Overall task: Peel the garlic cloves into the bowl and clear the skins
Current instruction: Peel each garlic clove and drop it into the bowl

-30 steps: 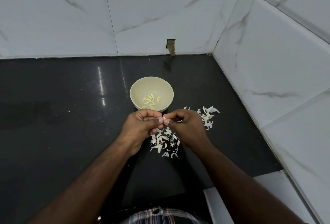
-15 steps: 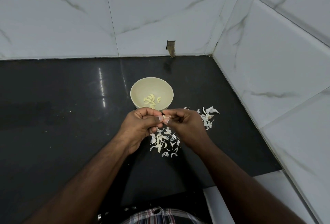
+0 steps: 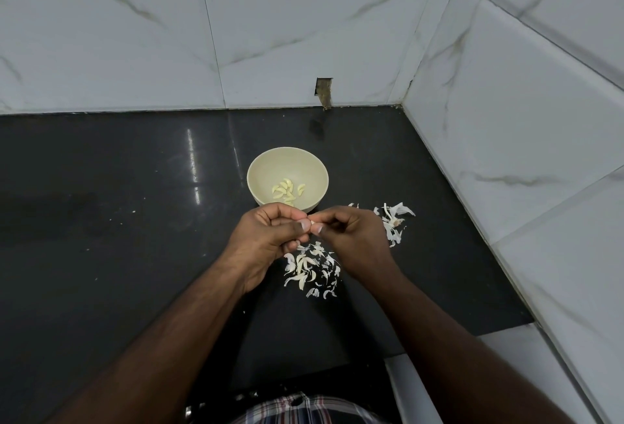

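Step in hand: both hands are working on one garlic clove (image 3: 312, 222), stripping its skin just in front of the bowl (image 3: 260, 167).
Left hand: the left hand (image 3: 270, 237) is curling around the clove, thumb tip pressing it from the near side; its fingers (image 3: 287, 216) are bunched together, clamped on the clove.
Right hand: the right hand (image 3: 351, 241) is pinching at the clove's exposed end, thumb and forefinger tips meeting the left thumb.
Clove and fingers: only a pale sliver is showing between the two thumb tips; the rest is hiding inside the left hand, so how much skin remains cannot be told.
Doing it well: the left hand should probably be holding firm while the right is pulling the skin away in one strip, letting it fall on the skins (image 3: 312, 270) below and not into the bowl.
Bowl: it is sitting on the tabletop (image 3: 118, 221) just beyond the knuckles, holding peeled cloves (image 3: 287, 190).
Other skins: a second scatter (image 3: 393, 221) is lying beside the right hand.
Progress: peeling is seemingly well along; clearing is not yet started.
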### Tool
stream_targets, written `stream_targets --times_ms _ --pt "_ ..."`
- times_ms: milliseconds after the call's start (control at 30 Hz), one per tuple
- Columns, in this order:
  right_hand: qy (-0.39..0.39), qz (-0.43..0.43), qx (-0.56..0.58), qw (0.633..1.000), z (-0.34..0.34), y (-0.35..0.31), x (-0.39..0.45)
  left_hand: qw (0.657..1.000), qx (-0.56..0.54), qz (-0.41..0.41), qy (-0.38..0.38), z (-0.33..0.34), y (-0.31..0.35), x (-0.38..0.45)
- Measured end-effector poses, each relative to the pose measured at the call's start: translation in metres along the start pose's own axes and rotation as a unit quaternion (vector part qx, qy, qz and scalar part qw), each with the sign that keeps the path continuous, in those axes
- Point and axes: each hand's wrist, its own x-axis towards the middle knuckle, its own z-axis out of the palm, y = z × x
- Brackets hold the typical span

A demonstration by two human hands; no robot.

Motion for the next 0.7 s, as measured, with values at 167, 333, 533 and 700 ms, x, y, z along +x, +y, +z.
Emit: stream_targets --times_ms 167,333,533,700 --pt "0.011 -0.005 -0.002 1.0 0.0016 -0.0005 -0.0017 1.0 0.0 -0.002 -0.009 -0.0007 0.0002 -0.0003" --pt "0.013 0.003 0.014 1.0 0.002 -0.001 -0.0024 1.0 0.004 -0.002 -0.013 -0.0002 0.0001 -0.0001" --pt "0.004 0.007 0.043 0.999 0.001 -0.0022 -0.0028 1.0 -0.001 -0.004 -0.016 0.0018 -0.0002 -0.0009" --pt "-0.022 0.018 0.044 0.999 0.0001 -0.002 -0.0007 1.0 -0.005 0.0 0.009 0.0018 -0.003 0.0025"
